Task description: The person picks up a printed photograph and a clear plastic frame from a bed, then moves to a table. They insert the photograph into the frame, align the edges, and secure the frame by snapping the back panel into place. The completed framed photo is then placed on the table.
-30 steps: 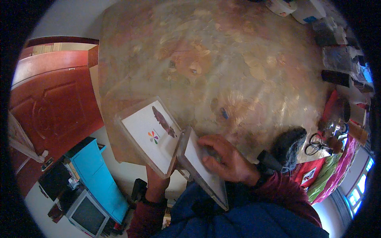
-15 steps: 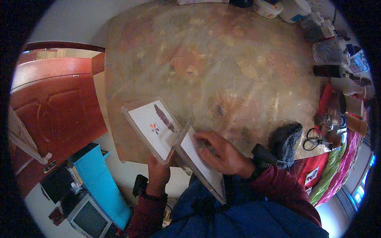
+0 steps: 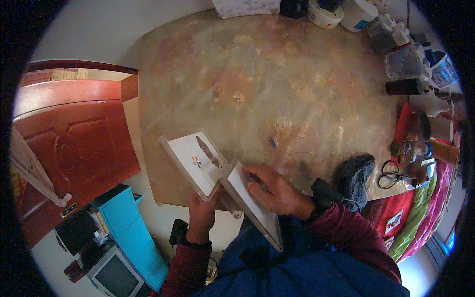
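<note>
A clear plastic case [image 3: 217, 184], opened out in two halves, is held tilted over the near edge of the table. Its left half carries a white card [image 3: 188, 151] with a small multicoloured petal design and a dark brown shape. Another white sheet [image 3: 241, 185] lies in the right half, which slants down toward my body. My left hand [image 3: 202, 210] grips the case from below, its fingers partly hidden behind it. With bent fingers, my right hand [image 3: 277, 190] grips the right half at its white sheet; its exact fingertip contact is partly hidden.
The table [image 3: 267, 64] has a patterned, shiny cover. At its right lie a dark fuzzy item [image 3: 354, 178] and black-handled scissors [image 3: 391, 175]. Tubs [image 3: 326, 14] and bottles line the far right edge. A blue cabinet [image 3: 123, 218] stands at the lower left, below a red-brown door [image 3: 79, 143].
The view has shifted slightly, so the table appears lower and more of its far edge shows. Both hands keep hold of the opened case, with little other movement.
</note>
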### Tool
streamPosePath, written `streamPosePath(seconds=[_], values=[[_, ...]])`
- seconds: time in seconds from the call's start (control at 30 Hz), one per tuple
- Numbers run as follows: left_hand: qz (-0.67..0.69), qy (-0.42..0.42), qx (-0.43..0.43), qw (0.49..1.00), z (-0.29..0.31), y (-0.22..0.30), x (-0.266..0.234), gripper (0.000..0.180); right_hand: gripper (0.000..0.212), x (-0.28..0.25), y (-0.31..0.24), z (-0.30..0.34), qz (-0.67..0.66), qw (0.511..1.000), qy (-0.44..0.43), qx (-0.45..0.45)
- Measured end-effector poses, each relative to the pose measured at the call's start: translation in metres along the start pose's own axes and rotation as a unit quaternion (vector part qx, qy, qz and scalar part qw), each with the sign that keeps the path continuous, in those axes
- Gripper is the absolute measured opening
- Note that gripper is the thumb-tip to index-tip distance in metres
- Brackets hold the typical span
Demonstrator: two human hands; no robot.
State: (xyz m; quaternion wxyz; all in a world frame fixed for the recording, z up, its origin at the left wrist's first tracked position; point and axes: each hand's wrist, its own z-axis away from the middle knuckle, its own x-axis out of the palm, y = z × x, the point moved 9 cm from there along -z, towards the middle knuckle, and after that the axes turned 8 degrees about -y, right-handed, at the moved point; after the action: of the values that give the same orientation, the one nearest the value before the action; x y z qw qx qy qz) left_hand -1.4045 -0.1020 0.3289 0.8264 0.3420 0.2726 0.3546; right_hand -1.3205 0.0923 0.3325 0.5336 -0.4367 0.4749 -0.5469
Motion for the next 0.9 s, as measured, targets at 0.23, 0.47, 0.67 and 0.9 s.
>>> streamPosePath(seconds=[0.23,0.47,0.67,0.9], values=[[0.052,-0.004,-0.005,0.999,0.003,0.006,0.004,0.027,0.042,0.002,0.003,-0.001,-0.007,1.000,-0.011,0.003],[0.087,-0.014,0.018,0.996,0.003,-0.007,-0.003,0.035,0.041,0.004,0.004,0.001,-0.013,1.000,-0.017,0.012],[0.024,0.060,0.199,0.978,0.019,0.045,-0.024,0.070,0.041,0.004,0.003,-0.001,-0.013,1.000,-0.018,0.008],[-0.366,0.098,0.373,0.847,0.049,0.140,0.003,0.090,0.042,0.004,0.004,0.000,-0.004,1.000,-0.019,0.011]])
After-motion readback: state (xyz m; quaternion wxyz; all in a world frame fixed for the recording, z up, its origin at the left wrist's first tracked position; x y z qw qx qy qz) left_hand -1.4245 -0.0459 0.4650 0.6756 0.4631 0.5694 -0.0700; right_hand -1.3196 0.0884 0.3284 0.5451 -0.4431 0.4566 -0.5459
